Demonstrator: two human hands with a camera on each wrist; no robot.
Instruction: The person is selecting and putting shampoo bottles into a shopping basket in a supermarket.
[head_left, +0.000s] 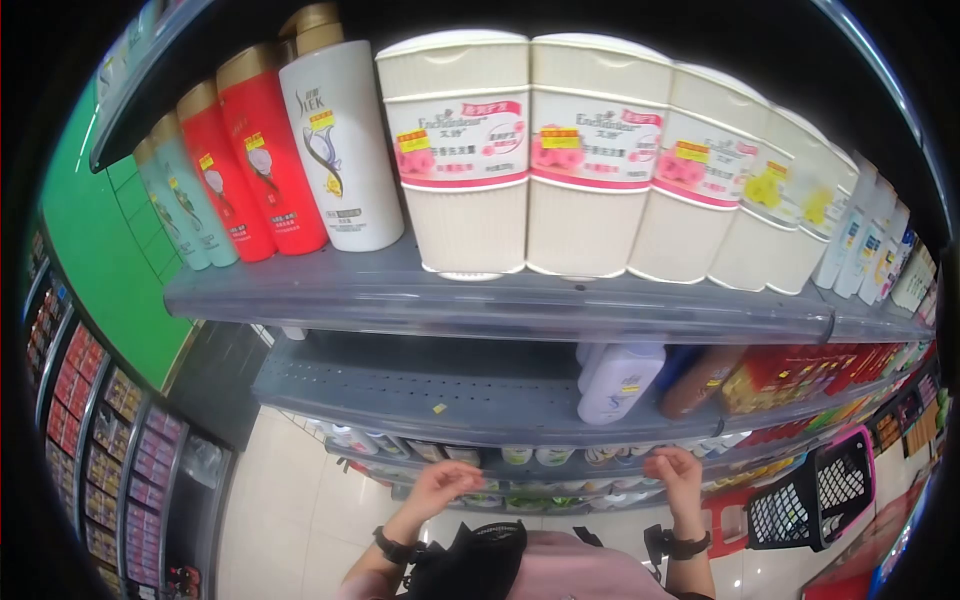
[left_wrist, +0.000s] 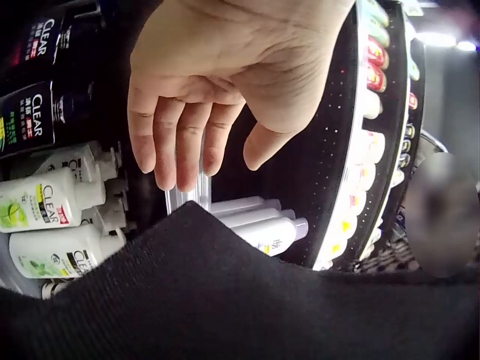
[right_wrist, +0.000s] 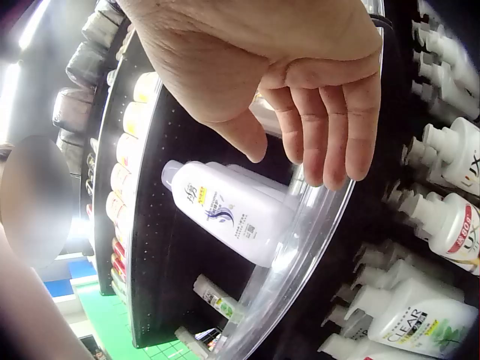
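While a pale lavender plastic bottle [head_left: 622,385] stands near the front edge of a grey perforated metal shelf [head_left: 350,385], others like it lined up behind, a shopper's right hand [head_left: 677,472] hovers in front, not touching it, fingers loosely extended and gripping nothing. The left hand [head_left: 443,487], equally relaxed and empty, hangs farther to the left. A brown bottle [head_left: 703,380] stands to the lavender one's right. On the shelf above, ribbed cream bottles with pink labels [head_left: 472,225] stand beside a white pump bottle with a gold top [head_left: 350,200] and two slim red bottles [head_left: 285,190]. A black plastic lattice basket [head_left: 817,500] sits at right.
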